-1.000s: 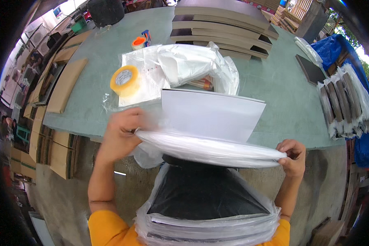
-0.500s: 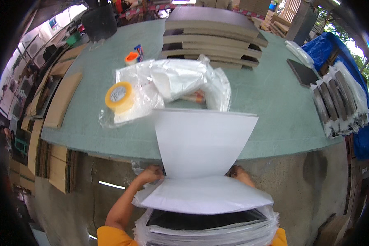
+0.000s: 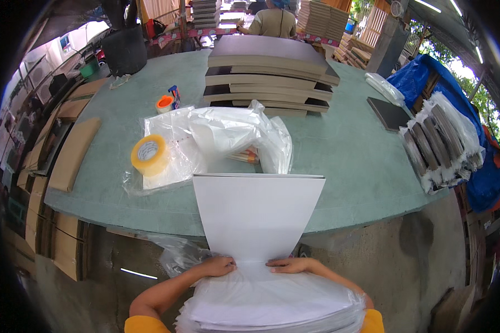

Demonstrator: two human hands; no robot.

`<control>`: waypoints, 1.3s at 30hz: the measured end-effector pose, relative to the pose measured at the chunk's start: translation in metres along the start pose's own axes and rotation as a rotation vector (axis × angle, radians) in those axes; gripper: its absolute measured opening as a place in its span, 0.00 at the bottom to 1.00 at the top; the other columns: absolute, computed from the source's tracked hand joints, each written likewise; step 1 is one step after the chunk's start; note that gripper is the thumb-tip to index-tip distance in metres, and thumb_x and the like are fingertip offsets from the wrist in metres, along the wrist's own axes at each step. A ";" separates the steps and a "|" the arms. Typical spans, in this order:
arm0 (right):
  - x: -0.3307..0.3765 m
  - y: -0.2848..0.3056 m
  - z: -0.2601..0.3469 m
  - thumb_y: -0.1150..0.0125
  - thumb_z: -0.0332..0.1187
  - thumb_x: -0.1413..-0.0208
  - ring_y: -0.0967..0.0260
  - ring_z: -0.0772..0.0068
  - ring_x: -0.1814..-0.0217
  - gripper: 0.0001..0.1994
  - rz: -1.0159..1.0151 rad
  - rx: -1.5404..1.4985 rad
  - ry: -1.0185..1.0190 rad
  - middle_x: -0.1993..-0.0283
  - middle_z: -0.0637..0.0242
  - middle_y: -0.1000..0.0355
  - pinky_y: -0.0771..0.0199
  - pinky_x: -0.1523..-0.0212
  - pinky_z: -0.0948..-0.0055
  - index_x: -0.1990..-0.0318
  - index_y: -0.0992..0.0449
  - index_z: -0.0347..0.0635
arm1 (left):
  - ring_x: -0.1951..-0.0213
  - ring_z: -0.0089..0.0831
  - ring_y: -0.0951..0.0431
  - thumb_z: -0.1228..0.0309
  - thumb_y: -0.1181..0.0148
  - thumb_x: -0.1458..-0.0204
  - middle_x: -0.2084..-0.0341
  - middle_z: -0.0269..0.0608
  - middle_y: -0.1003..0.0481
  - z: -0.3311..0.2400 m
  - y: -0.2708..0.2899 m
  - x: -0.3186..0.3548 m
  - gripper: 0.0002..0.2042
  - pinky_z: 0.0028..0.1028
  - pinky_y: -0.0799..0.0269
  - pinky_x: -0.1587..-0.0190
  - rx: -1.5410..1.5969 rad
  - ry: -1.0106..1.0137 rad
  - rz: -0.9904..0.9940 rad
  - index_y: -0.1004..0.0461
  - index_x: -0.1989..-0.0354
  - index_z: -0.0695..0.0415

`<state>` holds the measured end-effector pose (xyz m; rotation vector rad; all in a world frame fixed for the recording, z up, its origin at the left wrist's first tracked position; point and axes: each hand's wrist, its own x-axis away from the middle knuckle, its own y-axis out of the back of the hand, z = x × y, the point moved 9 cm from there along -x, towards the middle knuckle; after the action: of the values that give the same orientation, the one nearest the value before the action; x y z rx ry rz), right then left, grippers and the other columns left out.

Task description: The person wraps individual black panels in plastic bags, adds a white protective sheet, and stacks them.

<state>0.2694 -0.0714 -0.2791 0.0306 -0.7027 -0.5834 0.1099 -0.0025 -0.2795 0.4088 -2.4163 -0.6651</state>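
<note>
Left hand (image 3: 222, 266) closed on clear plastic film (image 3: 254, 276); right hand (image 3: 289, 265) laid along same edge, pinch hidden, cannot tell; white panel (image 3: 259, 216) between.

Panel: one, in front of the body, rising from between both hands, far end seen against the green table (image 3: 361, 172); contact with table undetermined. Progress, as judged: partway; near end apparently within film, larger visible portion bare, far edge uncovered. Film-wrapped stack (image 3: 278, 302) directly below the hands, and wrapped bundle (image 3: 444, 141) at table right, look done; dark-topped boards (image 3: 269, 53) at the far side, unwrapped. Orientation: tilted, far edge pointing away from wearer; long axis apparently fore-and-aft, near end hidden.
</note>
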 end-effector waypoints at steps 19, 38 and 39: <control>0.061 0.092 0.174 0.35 0.28 0.61 0.35 0.81 0.66 0.15 -0.321 -0.629 0.496 0.68 0.70 0.30 0.36 0.63 0.80 0.63 0.29 0.35 | 0.77 0.13 0.40 0.68 0.41 0.55 0.83 0.25 0.35 -0.145 0.198 0.054 0.09 0.16 0.42 0.74 0.750 -0.236 -0.655 0.30 0.76 0.60; 0.062 0.118 0.178 0.41 0.39 0.54 0.36 0.76 0.77 0.13 -0.309 -1.286 0.718 0.77 0.67 0.33 0.37 0.74 0.79 0.72 0.31 0.37 | 0.80 0.17 0.38 0.72 0.45 0.57 0.86 0.35 0.33 -0.150 0.182 0.069 0.08 0.23 0.39 0.77 0.457 -0.166 -0.486 0.32 0.80 0.64; 0.071 0.118 0.177 0.41 0.38 0.53 0.36 0.76 0.77 0.12 -0.308 -1.274 0.705 0.77 0.67 0.33 0.37 0.74 0.78 0.73 0.31 0.37 | 0.80 0.18 0.37 0.73 0.46 0.57 0.86 0.35 0.33 -0.109 0.197 0.085 0.07 0.23 0.38 0.76 0.368 -0.046 -0.599 0.33 0.80 0.64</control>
<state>0.2623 0.0203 -0.0749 -0.8158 0.4474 -1.1524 0.0853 0.0847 -0.0563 1.3130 -2.4600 -0.4615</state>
